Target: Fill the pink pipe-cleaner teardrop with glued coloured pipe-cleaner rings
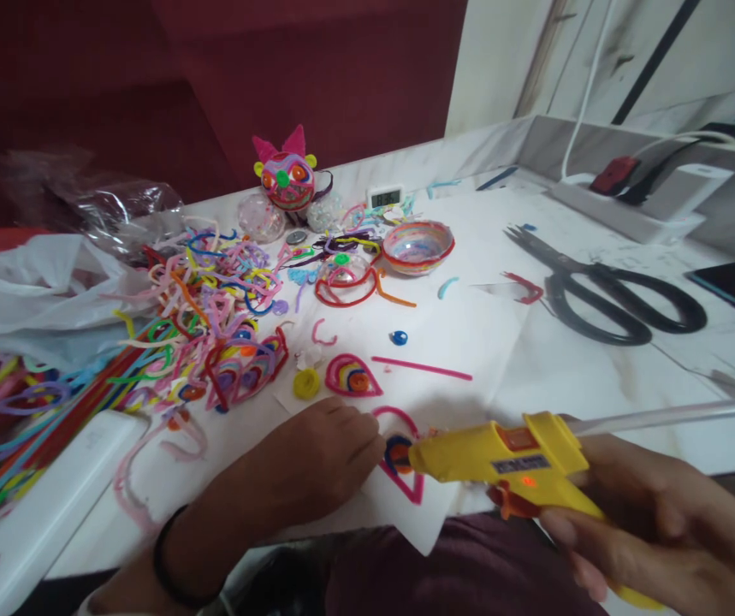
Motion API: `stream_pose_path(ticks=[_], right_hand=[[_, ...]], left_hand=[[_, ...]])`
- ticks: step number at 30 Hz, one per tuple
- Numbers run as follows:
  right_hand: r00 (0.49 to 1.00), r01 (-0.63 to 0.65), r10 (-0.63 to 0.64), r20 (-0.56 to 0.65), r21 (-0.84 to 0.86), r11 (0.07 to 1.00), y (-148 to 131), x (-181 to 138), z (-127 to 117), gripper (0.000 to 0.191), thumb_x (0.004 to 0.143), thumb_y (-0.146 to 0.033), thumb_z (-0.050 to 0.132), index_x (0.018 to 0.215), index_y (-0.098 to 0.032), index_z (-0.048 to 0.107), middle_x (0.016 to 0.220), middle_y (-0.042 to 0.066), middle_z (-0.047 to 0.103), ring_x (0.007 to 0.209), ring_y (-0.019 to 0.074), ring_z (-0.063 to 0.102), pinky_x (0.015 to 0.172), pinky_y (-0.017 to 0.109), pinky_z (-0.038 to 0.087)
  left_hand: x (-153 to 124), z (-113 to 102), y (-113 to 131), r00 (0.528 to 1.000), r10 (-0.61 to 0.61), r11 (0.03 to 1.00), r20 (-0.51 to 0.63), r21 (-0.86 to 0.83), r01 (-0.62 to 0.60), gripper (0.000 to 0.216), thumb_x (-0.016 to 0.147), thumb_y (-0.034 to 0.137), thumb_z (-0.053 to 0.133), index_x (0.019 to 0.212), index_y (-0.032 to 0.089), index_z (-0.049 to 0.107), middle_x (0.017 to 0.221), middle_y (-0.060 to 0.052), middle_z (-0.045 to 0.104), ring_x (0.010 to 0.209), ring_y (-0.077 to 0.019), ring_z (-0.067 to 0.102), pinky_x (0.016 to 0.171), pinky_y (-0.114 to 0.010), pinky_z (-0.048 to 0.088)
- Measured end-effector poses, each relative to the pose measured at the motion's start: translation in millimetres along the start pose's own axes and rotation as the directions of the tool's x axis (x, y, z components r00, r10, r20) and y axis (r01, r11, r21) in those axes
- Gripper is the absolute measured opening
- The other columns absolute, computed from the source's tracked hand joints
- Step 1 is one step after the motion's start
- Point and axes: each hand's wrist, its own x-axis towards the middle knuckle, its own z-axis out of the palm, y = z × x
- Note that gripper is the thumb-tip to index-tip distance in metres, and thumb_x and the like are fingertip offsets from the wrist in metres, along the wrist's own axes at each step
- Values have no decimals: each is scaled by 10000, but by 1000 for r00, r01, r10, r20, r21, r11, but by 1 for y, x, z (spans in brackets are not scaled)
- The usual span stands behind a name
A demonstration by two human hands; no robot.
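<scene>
My right hand (pixel 655 522) grips a yellow hot glue gun (pixel 508 466) with a clear glue stick (pixel 668 416) out its back. The nozzle points left at a pink teardrop pipe-cleaner shape (pixel 406 466) with an orange and blue coil inside, lying on white paper (pixel 470 342). My left hand (pixel 316 466) presses fingertips down on that shape's left edge. A finished pink teardrop with rainbow coils (pixel 351 376) and a yellow coil (pixel 306 383) lie just beyond.
A heap of coloured pipe cleaners (pixel 213 299) fills the left. A pipe-cleaner bowl (pixel 418 245), a cat-like figure (pixel 287 175), black scissors (pixel 604 287), a small clock (pixel 384 198), a power strip (pixel 624 205) and a white power bank (pixel 39 513) surround the paper.
</scene>
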Motion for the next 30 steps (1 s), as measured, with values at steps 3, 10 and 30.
stream_pose_path(ticks=[3, 10, 30], right_hand=[[1000, 16, -16, 4, -31, 999, -2, 0, 0, 393, 801, -504, 682, 1162, -372, 600, 757, -19, 672, 524, 153, 569, 456, 225, 495], [995, 94, -92, 31, -78, 992, -17, 2, 3, 220, 832, -460, 665, 1023, -362, 620, 763, -34, 670, 588, 148, 616, 485, 185, 514], [978, 42, -19, 208, -105, 994, -34, 17, 4, 323, 867, -585, 572, 1058, -325, 586, 762, -26, 599, 607, 126, 551, 508, 194, 485]], left_hand=[[-1, 4, -3, 1000, 5, 1000, -22, -16, -5, 305, 1025, 147, 312, 977, 123, 612, 869, -59, 637, 790, -185, 570, 774, -324, 485], [-3, 8, -5, 999, 7, 998, -47, -56, -9, 347, 1030, 140, 268, 951, 126, 606, 856, -52, 633, 768, -181, 558, 752, -318, 480], [-4, 10, -7, 994, 32, 996, -109, -79, -40, 293, 1019, 121, 302, 980, 118, 592, 849, -56, 630, 746, -180, 541, 737, -317, 461]])
